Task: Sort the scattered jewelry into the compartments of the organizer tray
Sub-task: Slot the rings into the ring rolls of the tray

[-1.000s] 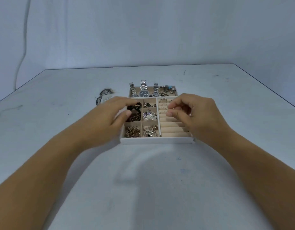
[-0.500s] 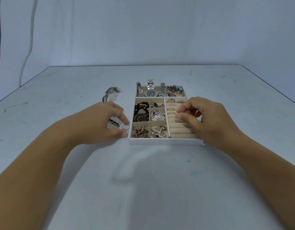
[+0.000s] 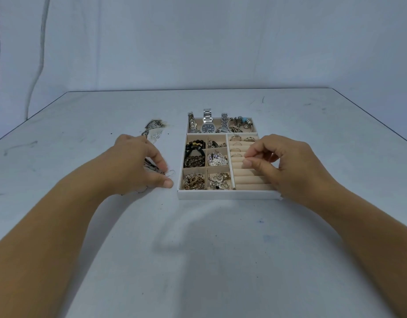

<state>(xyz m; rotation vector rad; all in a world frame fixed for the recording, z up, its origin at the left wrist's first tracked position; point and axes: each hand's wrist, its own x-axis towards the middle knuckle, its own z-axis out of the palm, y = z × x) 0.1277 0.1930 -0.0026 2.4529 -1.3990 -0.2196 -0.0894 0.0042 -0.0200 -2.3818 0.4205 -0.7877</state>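
Left hand [image 3: 138, 164] pinches a thin silver hoop [image 3: 171, 173] off the grey desk [image 3: 221, 249]; lift gently toward the white compartmented organizer tray [image 3: 227, 195]. Right hand [image 3: 287, 161], fingertips pressed together, hovers over its ring rolls; whether it holds anything is unclear.

The organizer tray [image 3: 227, 195] sits mid-table [image 3: 221, 260], loose jewelry [image 3: 154, 129] lying to its left.

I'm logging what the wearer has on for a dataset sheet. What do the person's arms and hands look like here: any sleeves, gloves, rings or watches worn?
Both forearms are bare to the frame edge, with no sleeves visible. The left hand and right hand wear no gloves, and no ring, watch or bracelet shows on either wrist.
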